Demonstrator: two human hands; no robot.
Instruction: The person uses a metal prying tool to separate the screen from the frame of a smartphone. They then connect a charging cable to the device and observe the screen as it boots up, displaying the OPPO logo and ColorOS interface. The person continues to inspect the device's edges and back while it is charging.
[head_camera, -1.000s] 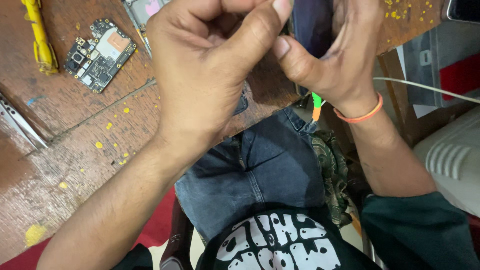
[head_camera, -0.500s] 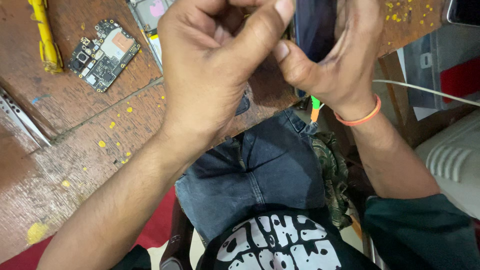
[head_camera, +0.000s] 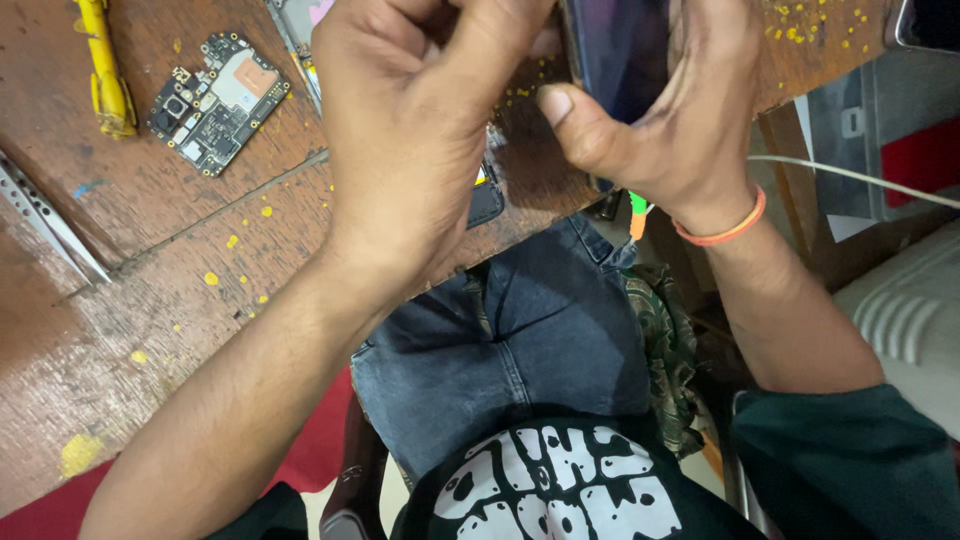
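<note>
phone held in the air over the lap, nothing under it

right hand (head_camera: 690, 110) grips a dark phone (head_camera: 620, 55) by its edges, thumb across the near side, fingers (head_camera: 715, 45) curled round the far side. it sits upright-ish, above the near edge of the worktop (head_camera: 130, 290) and partly out over the knees. left hand (head_camera: 410, 130) is bunched up tight against the phone's left edge, fingertips pinched together; i cannot tell if they hold a small part or tool, the knuckles hide it.

risks as i judge them:
- phone is not resting on anything. a slip of the right-hand grip likely drops it onto the jeans (head_camera: 540, 340) or the floor.
- left hand seems to press or pry at the edge. too much force there could crack the glass or bend the frame, since only the other palm backs it up.
- anything small held in that pinch would fall into the lap and get lost.
- bare circuit board (head_camera: 218, 100) lies loose on the worktop, well apart to the left, next to a yellow tool (head_camera: 105, 75) and metal tweezers (head_camera: 50, 225). a sweeping left elbow or forearm could knock them.
- white cable (head_camera: 860, 178) runs near the right wrist, possible snag.
</note>
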